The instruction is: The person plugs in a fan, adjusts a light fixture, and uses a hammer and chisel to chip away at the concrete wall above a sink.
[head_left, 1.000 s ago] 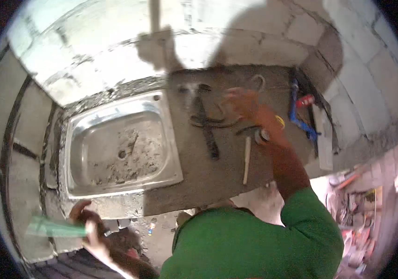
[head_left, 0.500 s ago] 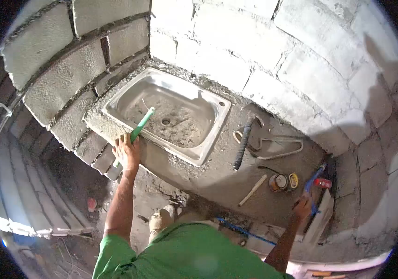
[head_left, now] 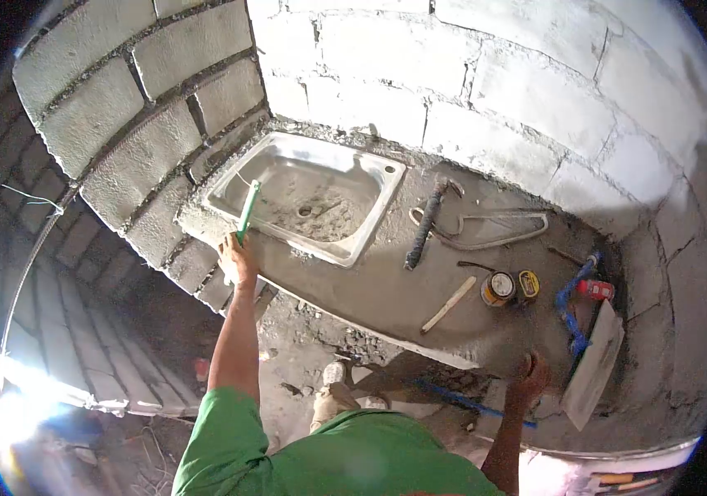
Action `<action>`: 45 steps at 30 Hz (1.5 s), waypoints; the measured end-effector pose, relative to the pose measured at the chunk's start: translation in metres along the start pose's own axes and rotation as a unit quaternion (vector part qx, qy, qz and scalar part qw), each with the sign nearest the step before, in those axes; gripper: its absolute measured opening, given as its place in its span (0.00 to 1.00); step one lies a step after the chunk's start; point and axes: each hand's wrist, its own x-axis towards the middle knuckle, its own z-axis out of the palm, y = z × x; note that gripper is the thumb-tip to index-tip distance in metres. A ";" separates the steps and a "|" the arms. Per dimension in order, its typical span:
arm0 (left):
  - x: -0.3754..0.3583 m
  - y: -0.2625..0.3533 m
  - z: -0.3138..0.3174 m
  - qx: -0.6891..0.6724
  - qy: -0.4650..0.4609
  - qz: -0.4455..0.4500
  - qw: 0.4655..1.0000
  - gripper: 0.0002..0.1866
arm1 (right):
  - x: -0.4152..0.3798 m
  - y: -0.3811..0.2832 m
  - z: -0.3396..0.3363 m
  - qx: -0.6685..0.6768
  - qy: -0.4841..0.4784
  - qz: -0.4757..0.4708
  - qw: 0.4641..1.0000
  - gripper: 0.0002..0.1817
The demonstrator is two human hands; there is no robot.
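Note:
My left hand [head_left: 238, 259] is closed around a slim green pipe [head_left: 248, 211] beside the near left corner of a steel sink [head_left: 374, 227]. The pipe's upper end reaches over the basin, and a thin strand sticks out near it. My right hand [head_left: 533, 379] is low over the right end of the cement counter [head_left: 345, 298], in shadow. Its fingers look partly curled, but I cannot make out whether they hold anything. Just beyond it lie a blue pipe with fittings [head_left: 568, 310] and a leaning flat grey slab [head_left: 597, 364].
On the counter lie a hammer with a wrapped handle [head_left: 424, 231], a pale saw frame [head_left: 502, 227], a light stick [head_left: 449, 304], an open tin [head_left: 498, 288], a yellow tape measure [head_left: 528, 283] and a red object [head_left: 595, 289]. Block walls [head_left: 370, 50] rise behind and left.
The view has shifted. My left hand keeps hold of the green pipe, which stands more upright. My right hand has moved away from the blue pipe toward the counter's front edge.

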 end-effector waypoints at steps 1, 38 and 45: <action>0.002 -0.001 0.000 0.001 0.001 0.002 1.000 0.13 | 0.000 0.002 0.005 0.002 0.000 0.002 1.000 0.15; 0.272 0.312 0.122 -0.735 -0.159 -0.134 0.646 0.18 | -0.012 0.089 0.050 -0.120 0.062 0.152 0.979 0.20; 0.282 0.323 0.155 -0.768 -0.129 -0.121 0.616 0.19 | 0.006 0.039 0.033 -0.170 0.034 0.229 0.958 0.20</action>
